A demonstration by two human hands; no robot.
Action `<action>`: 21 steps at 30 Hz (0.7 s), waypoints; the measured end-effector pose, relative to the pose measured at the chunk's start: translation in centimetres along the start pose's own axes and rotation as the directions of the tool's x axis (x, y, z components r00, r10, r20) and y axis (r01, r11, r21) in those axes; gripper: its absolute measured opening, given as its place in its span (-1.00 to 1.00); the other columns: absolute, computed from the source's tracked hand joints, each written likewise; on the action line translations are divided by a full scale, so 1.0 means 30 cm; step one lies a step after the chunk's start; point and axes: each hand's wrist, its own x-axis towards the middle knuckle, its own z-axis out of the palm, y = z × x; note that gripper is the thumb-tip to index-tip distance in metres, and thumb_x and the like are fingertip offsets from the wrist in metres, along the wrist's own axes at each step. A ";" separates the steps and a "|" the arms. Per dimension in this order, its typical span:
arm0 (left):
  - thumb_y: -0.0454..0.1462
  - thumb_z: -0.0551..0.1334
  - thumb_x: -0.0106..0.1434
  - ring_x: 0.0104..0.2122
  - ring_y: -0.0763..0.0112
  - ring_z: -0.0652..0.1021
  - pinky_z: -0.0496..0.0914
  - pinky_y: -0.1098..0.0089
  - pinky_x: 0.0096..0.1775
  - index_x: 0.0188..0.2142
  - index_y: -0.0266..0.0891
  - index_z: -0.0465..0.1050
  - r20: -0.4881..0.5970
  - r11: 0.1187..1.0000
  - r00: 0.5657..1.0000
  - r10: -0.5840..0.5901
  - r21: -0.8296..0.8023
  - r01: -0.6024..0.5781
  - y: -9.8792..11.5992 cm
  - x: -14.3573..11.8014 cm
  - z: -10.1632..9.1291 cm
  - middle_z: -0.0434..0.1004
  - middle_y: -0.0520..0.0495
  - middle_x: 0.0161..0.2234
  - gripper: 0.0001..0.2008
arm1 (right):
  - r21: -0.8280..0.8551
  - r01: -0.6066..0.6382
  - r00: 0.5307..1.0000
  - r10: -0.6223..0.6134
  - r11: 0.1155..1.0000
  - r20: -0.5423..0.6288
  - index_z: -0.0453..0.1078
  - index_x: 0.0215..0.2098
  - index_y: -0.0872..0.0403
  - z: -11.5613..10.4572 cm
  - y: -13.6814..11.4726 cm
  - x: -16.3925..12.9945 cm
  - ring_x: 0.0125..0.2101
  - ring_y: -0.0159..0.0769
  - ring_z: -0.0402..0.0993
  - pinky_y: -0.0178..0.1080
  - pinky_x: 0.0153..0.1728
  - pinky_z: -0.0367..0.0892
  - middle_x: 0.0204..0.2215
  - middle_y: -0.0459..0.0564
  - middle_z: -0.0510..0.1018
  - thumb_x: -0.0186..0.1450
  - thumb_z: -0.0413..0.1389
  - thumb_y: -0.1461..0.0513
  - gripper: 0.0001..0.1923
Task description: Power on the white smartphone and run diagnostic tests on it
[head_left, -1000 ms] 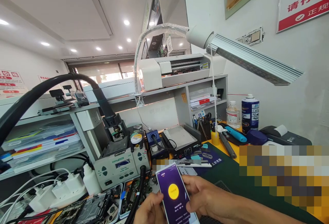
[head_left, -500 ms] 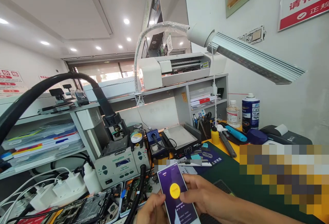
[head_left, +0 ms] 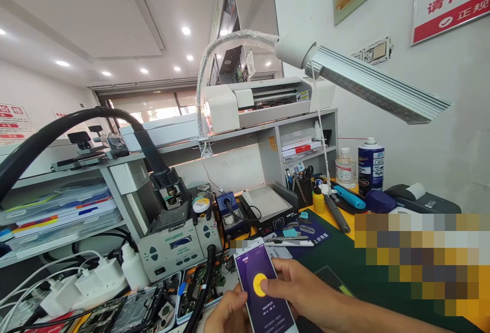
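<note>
A white-framed smartphone [head_left: 268, 302] is held upright and slightly tilted at the bottom centre, its lit screen purple with a yellow circle. My left hand [head_left: 225, 312] grips the phone's lower left edge, thumb along the side. On the right edge, my right hand [head_left: 302, 284] is closed round the phone, its thumb lying on the yellow circle. The fingers behind the phone are hidden. Under and beyond the hands lies a dark green mat [head_left: 344, 266], with a dark grid-like plate [head_left: 331, 277] partly behind the right wrist.
A hot-air rework station [head_left: 176, 254] and a tray of circuit boards [head_left: 202, 292] stand left of the hands. A black hose [head_left: 204, 282] runs close by the left hand. A lamp [head_left: 375, 83] hangs overhead. A spray can [head_left: 370, 167] and plastic bottle [head_left: 345, 170] stand at back right.
My right thumb has moved from the lower right rim of the yellow circle up onto the circle. The camera view has shifted slightly.
</note>
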 end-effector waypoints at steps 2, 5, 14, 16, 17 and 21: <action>-0.21 0.19 0.12 -0.13 -0.04 0.55 0.29 0.00 0.00 0.08 -0.22 0.42 -0.006 1.000 1.000 -0.007 0.012 0.007 0.002 -0.002 0.002 0.60 -0.21 -0.13 -0.50 | -0.010 -0.018 1.000 0.017 1.000 -0.010 0.51 -0.10 0.08 0.001 -0.003 -0.001 -0.37 -0.36 0.53 -0.38 -0.40 0.31 -0.30 0.00 0.63 0.16 0.26 0.10 -0.64; -0.21 0.20 0.10 -0.13 -0.03 0.55 0.29 0.01 0.01 0.09 -0.22 0.40 -0.022 1.000 1.000 -0.014 -0.001 0.014 0.003 -0.003 0.003 0.60 -0.20 -0.12 -0.48 | -0.014 -0.023 1.000 0.023 1.000 -0.020 0.51 -0.11 0.08 0.005 -0.007 -0.002 -0.38 -0.37 0.52 -0.39 -0.40 0.30 -0.31 -0.01 0.62 0.16 0.26 0.09 -0.63; -0.25 0.20 0.10 -0.14 -0.01 0.55 0.29 0.04 -0.01 0.13 -0.22 0.35 -0.063 0.999 0.998 -0.027 -0.046 0.024 0.002 0.001 0.003 0.62 -0.17 -0.15 -0.44 | -0.008 -0.027 1.000 0.027 1.000 -0.015 0.51 -0.09 0.10 0.001 -0.012 0.000 -0.39 -0.39 0.51 -0.39 -0.40 0.30 -0.31 0.00 0.62 0.18 0.25 0.15 -0.65; -0.24 0.20 0.10 -0.14 -0.01 0.55 0.30 0.04 -0.01 0.13 -0.22 0.35 -0.061 0.999 0.998 -0.022 -0.039 0.019 0.001 0.002 0.002 0.61 -0.18 -0.14 -0.45 | -0.003 -0.024 1.000 0.024 1.000 -0.010 0.51 -0.08 0.10 0.001 -0.011 -0.001 -0.37 -0.37 0.52 -0.38 -0.38 0.32 -0.29 0.02 0.63 0.18 0.25 0.15 -0.64; -0.23 0.20 0.10 -0.14 -0.01 0.55 0.30 0.04 -0.01 0.12 -0.21 0.36 -0.061 0.999 0.998 -0.020 -0.033 0.018 0.001 0.003 0.000 0.61 -0.18 -0.13 -0.45 | -0.002 -0.015 1.000 0.015 1.000 -0.002 0.51 -0.08 0.10 0.001 -0.010 -0.002 -0.36 -0.37 0.52 -0.38 -0.38 0.32 -0.29 0.02 0.63 0.18 0.25 0.16 -0.65; -0.23 0.20 0.12 -0.14 -0.02 0.56 0.31 0.04 -0.02 0.12 -0.21 0.36 -0.059 1.000 0.998 -0.029 -0.003 0.029 0.001 0.002 -0.007 0.61 -0.19 -0.13 -0.46 | -0.007 0.022 0.999 -0.022 1.000 0.029 0.52 -0.08 0.09 0.003 -0.008 -0.007 -0.37 -0.37 0.53 -0.38 -0.39 0.33 -0.29 0.02 0.64 0.21 0.21 0.15 -0.68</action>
